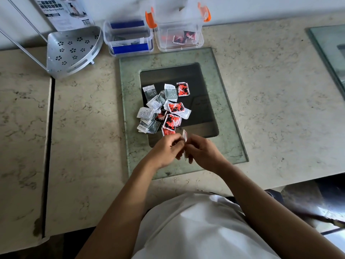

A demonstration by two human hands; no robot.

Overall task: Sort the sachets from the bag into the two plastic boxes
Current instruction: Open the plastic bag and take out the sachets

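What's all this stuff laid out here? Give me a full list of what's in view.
sachets: a mixed pile, red-black and grey-white, on the glass slab.
held sachet: one, edge-on, pinched between both hands.
glass slab: one, greenish, centre of the counter.
blue-clipped box: one, clear, far edge, grey sachets inside.
orange-clipped box: one, clear, right of it, red sachets inside.
metal corner shelf: one, silver, perforated, far left.
printed carton: one, against the wall.
counter: beige marble.
left hand; right hand: meeting over the slab's near edge.
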